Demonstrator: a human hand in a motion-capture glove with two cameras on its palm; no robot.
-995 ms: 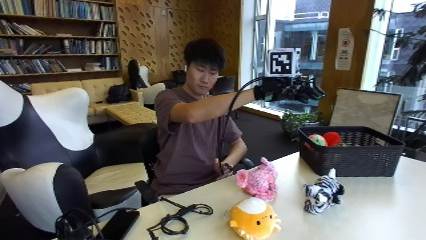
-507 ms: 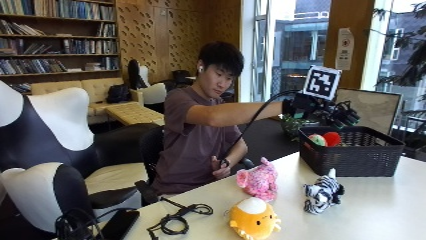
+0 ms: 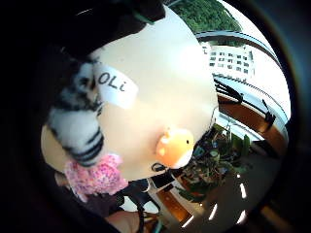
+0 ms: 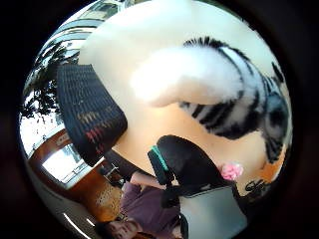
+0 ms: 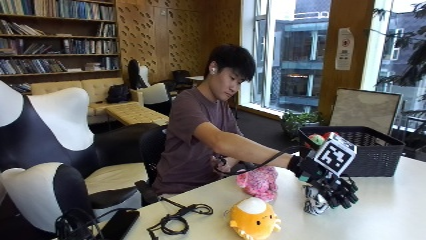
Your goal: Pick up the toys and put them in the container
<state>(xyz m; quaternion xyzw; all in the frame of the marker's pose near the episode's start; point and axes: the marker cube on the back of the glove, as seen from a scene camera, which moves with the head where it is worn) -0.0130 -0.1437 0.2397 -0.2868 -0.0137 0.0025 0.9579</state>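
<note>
Where it stands, the zebra toy (image 5: 313, 205) is right beneath the gloved fingers (image 5: 339, 192).

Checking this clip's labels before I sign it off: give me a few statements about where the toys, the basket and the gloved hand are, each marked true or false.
1. The gloved right hand is down at the striped zebra toy on the table. True.
2. The pink toy is inside the black basket. False: it sits on the table.
3. The orange toy sits on the table near its front edge. True.
4. The basket holds nothing. False: coloured items show at its rim.
5. The zebra toy is lifted above the basket. False: it stands on the table.
</note>
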